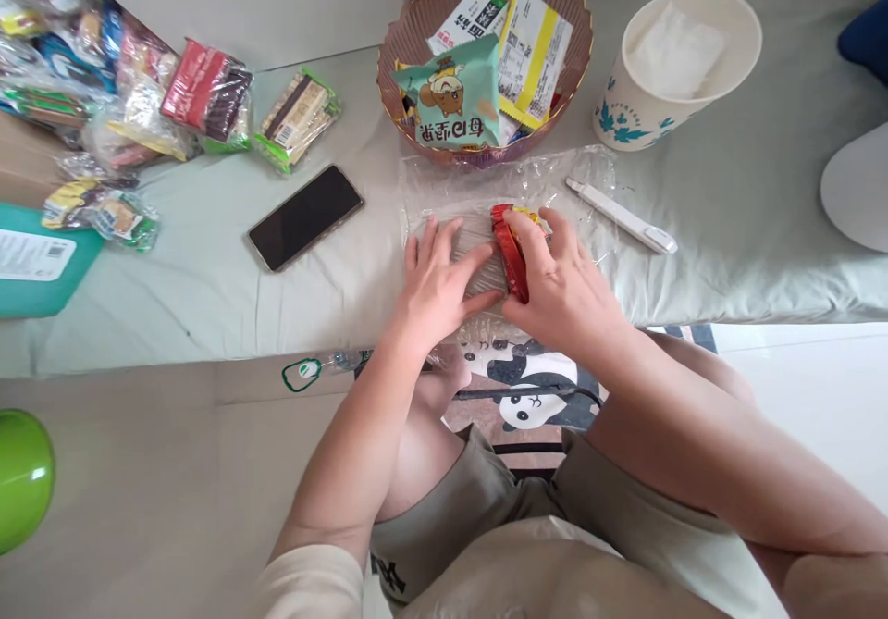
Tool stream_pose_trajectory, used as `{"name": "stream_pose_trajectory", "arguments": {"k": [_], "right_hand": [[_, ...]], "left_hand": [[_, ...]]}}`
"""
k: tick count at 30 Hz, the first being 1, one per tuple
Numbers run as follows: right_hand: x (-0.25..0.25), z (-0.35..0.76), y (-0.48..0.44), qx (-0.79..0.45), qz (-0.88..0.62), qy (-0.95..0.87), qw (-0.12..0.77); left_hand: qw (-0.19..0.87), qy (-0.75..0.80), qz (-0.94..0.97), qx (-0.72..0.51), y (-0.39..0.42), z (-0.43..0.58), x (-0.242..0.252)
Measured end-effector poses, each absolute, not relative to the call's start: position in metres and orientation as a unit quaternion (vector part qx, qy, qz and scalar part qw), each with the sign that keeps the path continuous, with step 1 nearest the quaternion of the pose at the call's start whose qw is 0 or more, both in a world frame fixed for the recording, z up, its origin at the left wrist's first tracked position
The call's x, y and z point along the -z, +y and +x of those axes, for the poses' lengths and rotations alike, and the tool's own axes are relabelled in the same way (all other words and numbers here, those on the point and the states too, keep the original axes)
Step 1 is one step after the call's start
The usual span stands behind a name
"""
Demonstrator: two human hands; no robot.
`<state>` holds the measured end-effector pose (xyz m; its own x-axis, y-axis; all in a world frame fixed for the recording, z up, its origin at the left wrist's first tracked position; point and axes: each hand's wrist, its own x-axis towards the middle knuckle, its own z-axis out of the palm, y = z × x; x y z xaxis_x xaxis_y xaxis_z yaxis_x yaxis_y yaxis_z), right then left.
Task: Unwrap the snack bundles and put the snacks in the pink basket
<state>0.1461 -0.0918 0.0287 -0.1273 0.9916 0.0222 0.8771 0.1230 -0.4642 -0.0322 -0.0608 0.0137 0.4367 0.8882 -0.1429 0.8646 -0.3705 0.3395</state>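
Note:
A clear plastic bag (444, 184) lies flat on the pale green cloth in front of me. My left hand (440, 281) rests on it with the fingers spread and nothing held. My right hand (565, 286) is closed round a red and yellow packet (511, 253) on the right part of the bag, thumb at its near end and fingers over its far end. Just beyond the bag stands a pink ribbed bowl (395, 68) with a teal snack packet (454, 96) and a yellow and white packet (534, 50) in it. A white cutter-like tool (621, 216) lies right of my right hand.
A black phone (305, 216) lies to the left. Behind it are a green-edged snack pack (297, 119) and a pile of packets (90, 55). At the back right stands a paper cup (631, 115) with white tissue inside. The cloth's front edge runs below my hands.

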Motion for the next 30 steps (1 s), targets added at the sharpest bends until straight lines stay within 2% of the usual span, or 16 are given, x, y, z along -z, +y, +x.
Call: {"name": "stream_pose_trajectory", "arguments": {"k": [14,20,25,30], "right_hand": [[-0.026,0.158,-0.093,-0.198,-0.633,-0.727,0.179],[-0.022,0.169,-0.087,-0.25,-0.637,-0.688,0.241],[-0.016,0.192,-0.076,-0.371,-0.621,-0.623,0.296],[-0.026,0.209,-0.07,-0.583,-0.578,-0.43,0.375]], "left_hand": [[0.174,0.532,0.828,0.017,-0.064,-0.02,-0.019],[0.163,0.526,0.835,0.004,-0.065,-0.019,-0.02],[0.149,0.518,0.842,0.015,-0.066,-0.018,-0.02],[0.153,0.528,0.835,0.01,-0.066,-0.018,-0.018]]}}
